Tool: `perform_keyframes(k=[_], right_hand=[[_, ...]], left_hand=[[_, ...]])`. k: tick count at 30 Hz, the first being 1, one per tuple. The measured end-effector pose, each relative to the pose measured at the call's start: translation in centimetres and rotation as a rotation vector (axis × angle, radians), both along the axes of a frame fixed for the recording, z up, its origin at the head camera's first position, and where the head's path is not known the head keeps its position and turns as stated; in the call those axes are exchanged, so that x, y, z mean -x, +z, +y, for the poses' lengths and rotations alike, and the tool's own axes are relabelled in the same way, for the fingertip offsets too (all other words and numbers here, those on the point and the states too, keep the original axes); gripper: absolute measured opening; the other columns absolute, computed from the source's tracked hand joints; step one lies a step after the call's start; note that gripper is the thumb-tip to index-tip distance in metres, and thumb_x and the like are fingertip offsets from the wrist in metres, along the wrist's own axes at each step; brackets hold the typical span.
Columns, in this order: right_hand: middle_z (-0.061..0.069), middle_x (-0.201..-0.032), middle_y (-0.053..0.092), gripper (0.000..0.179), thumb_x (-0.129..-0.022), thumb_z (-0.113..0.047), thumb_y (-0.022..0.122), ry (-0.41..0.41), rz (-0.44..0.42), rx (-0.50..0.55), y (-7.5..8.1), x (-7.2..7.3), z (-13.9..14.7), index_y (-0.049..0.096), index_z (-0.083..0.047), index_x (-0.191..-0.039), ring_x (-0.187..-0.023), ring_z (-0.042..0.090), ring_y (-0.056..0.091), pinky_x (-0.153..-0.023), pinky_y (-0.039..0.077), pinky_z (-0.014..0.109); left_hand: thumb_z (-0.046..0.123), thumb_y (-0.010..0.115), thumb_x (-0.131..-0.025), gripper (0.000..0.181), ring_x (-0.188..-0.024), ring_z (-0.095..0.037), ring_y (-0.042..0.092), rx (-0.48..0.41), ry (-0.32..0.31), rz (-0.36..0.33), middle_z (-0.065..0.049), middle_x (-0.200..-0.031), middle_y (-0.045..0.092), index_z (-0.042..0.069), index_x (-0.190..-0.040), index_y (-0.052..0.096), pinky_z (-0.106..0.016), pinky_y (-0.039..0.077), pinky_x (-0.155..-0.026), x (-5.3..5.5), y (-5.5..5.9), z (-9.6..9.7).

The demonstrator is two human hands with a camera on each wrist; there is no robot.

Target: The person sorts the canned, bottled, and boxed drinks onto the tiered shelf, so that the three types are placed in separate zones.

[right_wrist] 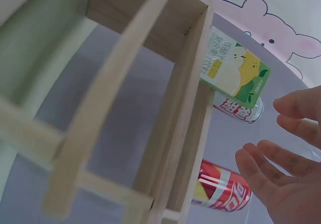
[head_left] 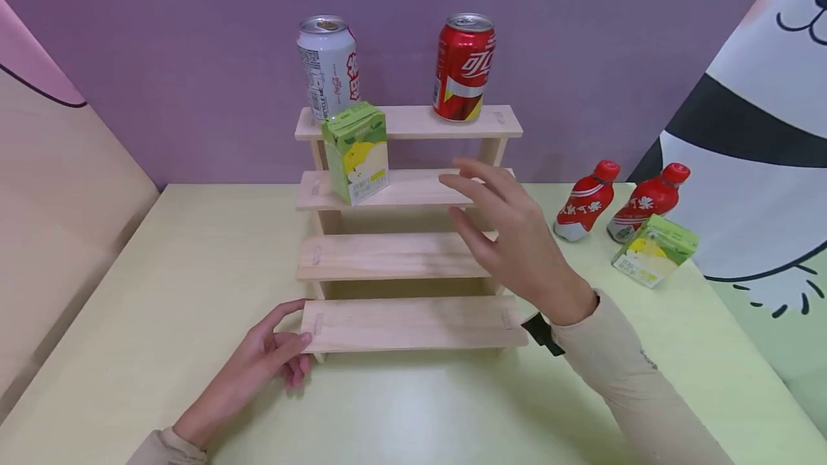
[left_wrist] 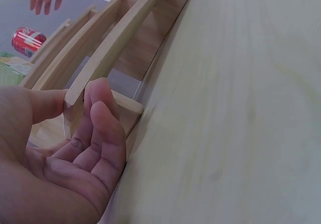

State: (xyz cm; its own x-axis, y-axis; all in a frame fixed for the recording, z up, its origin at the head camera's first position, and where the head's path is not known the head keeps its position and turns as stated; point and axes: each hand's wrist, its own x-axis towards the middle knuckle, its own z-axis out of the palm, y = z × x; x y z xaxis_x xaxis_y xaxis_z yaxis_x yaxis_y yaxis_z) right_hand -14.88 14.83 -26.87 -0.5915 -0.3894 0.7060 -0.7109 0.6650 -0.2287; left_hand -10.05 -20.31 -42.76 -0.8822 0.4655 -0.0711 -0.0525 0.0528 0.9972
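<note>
Pale, four-step wooden rack [head_left: 397, 255] on the table [head_left: 194, 271], left hand [head_left: 268, 350] pinching its eight-o'clock corner, right hand [head_left: 513, 235] spread wide, hiding the rack's edge at three, green carton [head_left: 357, 153] at eleven, red can [head_left: 465, 70] at one

My right hand [head_left: 510, 235] hides part of the wooden step shelf [head_left: 413, 325]. The juice carton [head_left: 357, 154] on it covers the lower right of the white Coca-Cola can [head_left: 329, 63], whose finest print I cannot read. The head view's edge crops the panda mural [head_left: 743, 117].
</note>
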Motion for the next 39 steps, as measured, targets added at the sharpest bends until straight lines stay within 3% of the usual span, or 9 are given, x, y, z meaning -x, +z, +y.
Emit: perform_keyframes(k=[8,17,23,31,39], right_hand=[[0.011,-0.138,0.057,0.047,-0.083,0.001,0.077,-0.058,-0.010,-0.013,-1.3,-1.7,2.9,0.066,-0.008,-0.127,-0.127,0.027,0.053,-0.098,0.051,0.046],[0.011,-0.138,0.058,0.055,-0.078,0.003,0.080,-0.160,-0.022,-0.040,-2.9,-3.6,6.5,0.065,-0.009,-0.129,-0.124,0.029,0.055,-0.104,0.044,0.022],[0.013,-0.136,0.058,0.059,-0.074,0.006,0.081,-0.192,-0.030,-0.025,-3.6,-4.1,8.5,0.065,-0.009,-0.129,-0.124,0.032,0.054,-0.103,0.031,0.006],[0.015,-0.134,0.059,0.059,-0.073,0.009,0.079,-0.245,-0.022,-0.009,-4.7,-4.5,11.3,0.065,-0.007,-0.128,-0.121,0.034,0.054,-0.101,0.028,0.003],[0.017,-0.136,0.057,0.053,-0.079,0.006,0.075,-0.340,-0.027,0.018,-5.4,-4.7,14.1,0.064,-0.003,-0.130,-0.123,0.039,0.051,-0.104,0.027,0.007]], left_hand=[[0.018,0.054,-0.105,0.053,-0.059,-0.017,0.059,-0.005,0.000,-0.016,-0.017,-0.075,0.066,0.011,-0.150,0.028,-0.031,0.055,-0.055,0.1,0.2,0.1],[0.015,0.053,-0.104,0.054,-0.059,-0.016,0.060,-0.016,0.001,-0.010,-0.012,-0.074,0.066,0.005,-0.150,0.026,-0.029,0.054,-0.055,0.1,0.4,-0.1],[0.016,0.053,-0.105,0.054,-0.058,-0.016,0.059,-0.019,-0.003,-0.012,-0.013,-0.074,0.066,0.006,-0.150,0.027,-0.029,0.054,-0.054,0.1,0.3,0.0],[0.014,0.053,-0.104,0.053,-0.058,-0.015,0.060,-0.028,-0.008,0.002,-0.016,-0.074,0.066,0.005,-0.150,0.027,-0.028,0.053,-0.054,0.1,0.2,0.0],[0.015,0.053,-0.104,0.053,-0.058,-0.015,0.059,-0.020,-0.002,-0.005,-0.016,-0.074,0.066,0.005,-0.150,0.027,-0.028,0.053,-0.054,0.1,0.4,0.0]])
